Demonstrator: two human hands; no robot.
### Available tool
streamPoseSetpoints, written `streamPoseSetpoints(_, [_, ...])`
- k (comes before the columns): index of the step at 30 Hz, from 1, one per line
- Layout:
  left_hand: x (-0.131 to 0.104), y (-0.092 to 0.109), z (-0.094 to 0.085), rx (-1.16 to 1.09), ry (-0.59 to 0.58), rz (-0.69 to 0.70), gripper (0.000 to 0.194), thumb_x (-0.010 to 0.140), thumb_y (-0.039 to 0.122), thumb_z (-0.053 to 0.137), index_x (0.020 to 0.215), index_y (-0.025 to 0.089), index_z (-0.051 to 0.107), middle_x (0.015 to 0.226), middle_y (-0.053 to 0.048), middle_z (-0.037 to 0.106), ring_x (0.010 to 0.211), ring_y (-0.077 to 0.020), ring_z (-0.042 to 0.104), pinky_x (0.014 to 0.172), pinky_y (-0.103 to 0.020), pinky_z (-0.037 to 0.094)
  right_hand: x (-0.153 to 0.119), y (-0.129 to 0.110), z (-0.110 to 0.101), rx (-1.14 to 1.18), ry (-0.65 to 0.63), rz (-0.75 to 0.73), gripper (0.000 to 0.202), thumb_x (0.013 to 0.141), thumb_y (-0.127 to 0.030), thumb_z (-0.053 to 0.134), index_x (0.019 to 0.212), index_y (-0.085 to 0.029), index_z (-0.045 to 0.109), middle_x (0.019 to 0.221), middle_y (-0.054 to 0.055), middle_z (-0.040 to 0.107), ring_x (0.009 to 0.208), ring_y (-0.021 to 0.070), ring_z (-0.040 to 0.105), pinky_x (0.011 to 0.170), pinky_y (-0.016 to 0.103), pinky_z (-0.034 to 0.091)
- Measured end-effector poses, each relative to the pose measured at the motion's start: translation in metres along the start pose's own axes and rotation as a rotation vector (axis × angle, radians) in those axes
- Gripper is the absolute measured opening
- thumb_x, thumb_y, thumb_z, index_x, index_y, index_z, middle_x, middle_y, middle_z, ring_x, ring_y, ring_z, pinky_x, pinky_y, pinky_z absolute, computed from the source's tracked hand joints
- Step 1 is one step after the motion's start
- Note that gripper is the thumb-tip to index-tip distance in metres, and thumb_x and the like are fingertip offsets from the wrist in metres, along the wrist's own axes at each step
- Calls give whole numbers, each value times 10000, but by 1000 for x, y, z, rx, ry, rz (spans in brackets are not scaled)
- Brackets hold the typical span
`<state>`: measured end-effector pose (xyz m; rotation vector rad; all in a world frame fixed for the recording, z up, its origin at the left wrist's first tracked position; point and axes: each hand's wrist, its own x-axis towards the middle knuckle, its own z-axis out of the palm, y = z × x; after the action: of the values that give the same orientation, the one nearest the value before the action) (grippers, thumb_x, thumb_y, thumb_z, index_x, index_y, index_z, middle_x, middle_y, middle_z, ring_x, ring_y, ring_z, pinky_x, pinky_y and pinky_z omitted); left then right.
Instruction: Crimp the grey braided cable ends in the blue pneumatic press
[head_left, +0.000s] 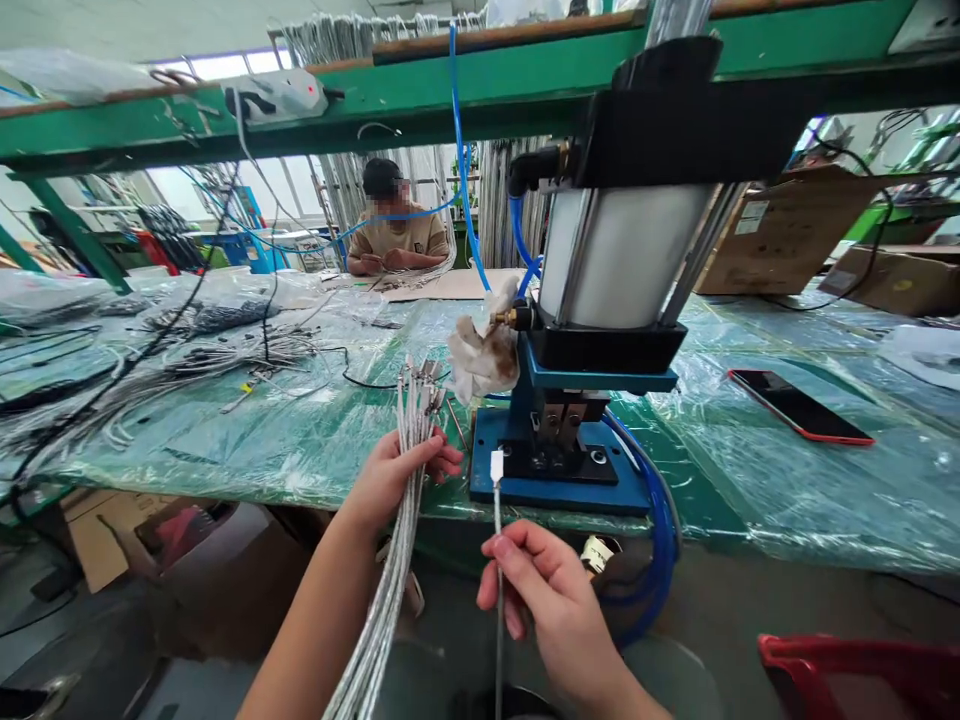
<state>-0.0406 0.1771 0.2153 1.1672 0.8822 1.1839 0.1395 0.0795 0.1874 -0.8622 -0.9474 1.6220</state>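
Right hand (551,585): pinched a single thin cable (499,620) between thumb and fingers, a short way below its flat white end piece (497,468). Held this cable nearly upright, end piece uppermost, in front of the blue base plate (487,485) of the press; could not judge contact between end piece and plate. Left hand (397,470): grasped a thick bundle of silvery cables (386,600), thumb laid across it. Noted bundle ends gathered above the hand, metallic in look, with the long lengths trailing down toward the lower edge of view.

Just beyond the hands, recorded a press (622,260) standing on the counter (810,500): pale cylinder between black blocks. Observed a crumpled white wad (484,360) at its left fitting, and blue tubing (660,530) looped down past the counter's front edge at right.

Farther right, found a phone (799,405) with red edging, lying screen up on the plastic-covered counter, well apart from the press. At left, noted loose cables (202,370) strewn over the same counter. Across it, saw another person (401,235) in a dark cap, forearms on the work surface. Logged a cardboard box (780,235) at right rear and a green beam (420,85) overhead.
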Motion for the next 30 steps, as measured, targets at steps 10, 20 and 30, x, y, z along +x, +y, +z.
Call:
streamPoseSetpoints(10, [-3, 5, 3, 64, -14, -1, 243, 821, 327, 706, 943, 131, 631, 785, -83, 742, 658, -172, 680, 620, -262, 499, -6, -35, -29, 302, 127, 61, 227, 830, -349, 691, 797, -129, 648, 584, 19, 663, 343, 37, 420, 361, 162, 270])
streamPoseSetpoints(20, [-4, 5, 2, 82, 5, -5, 241, 818, 327, 707, 946, 136, 636, 785, -78, 739, 655, -171, 671, 622, -260, 504, 0, -45, -23, 481, 155, 131, 177, 827, -274, 684, 797, -100, 681, 609, 23, 675, 349, 35, 431, 350, 160, 325])
streamPoseSetpoints(30, [-4, 6, 4, 80, 6, 9, 240, 808, 328, 715, 934, 135, 647, 771, -82, 735, 640, -170, 663, 613, -261, 498, 11, -42, -26, 540, 165, 141, 156, 801, -239, 696, 776, -85, 687, 587, 9, 658, 337, 27, 404, 339, 157, 328])
